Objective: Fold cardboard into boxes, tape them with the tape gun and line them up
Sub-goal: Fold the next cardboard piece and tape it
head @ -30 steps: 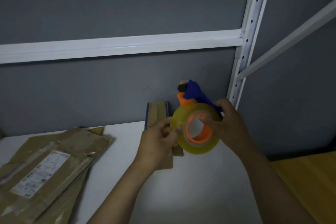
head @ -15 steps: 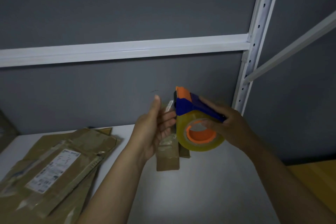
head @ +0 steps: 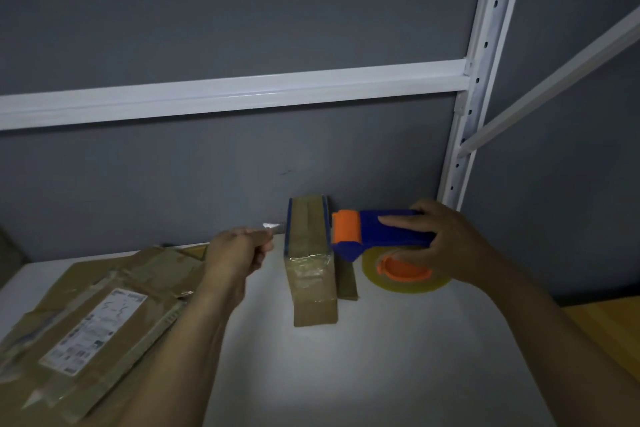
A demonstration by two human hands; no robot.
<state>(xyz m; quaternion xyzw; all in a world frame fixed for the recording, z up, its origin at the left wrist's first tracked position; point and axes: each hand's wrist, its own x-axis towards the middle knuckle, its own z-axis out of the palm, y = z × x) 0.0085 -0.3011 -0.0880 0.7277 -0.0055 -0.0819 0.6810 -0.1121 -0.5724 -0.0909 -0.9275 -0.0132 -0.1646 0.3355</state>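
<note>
Gripping the tape gun (glossy round roll) is the right hand.

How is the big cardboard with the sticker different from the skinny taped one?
The big cardboard is wide, lies flat and bears a white label; the skinny cardboard is narrow, has blue edges, shiny tape, and leans up the wall. Both are brown, on the white table.

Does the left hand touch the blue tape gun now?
Apart. In the head view the left hand, pinching a shiny tape scrap, sits clear of the tape gun; a folded cardboard piece shows between them.
</note>
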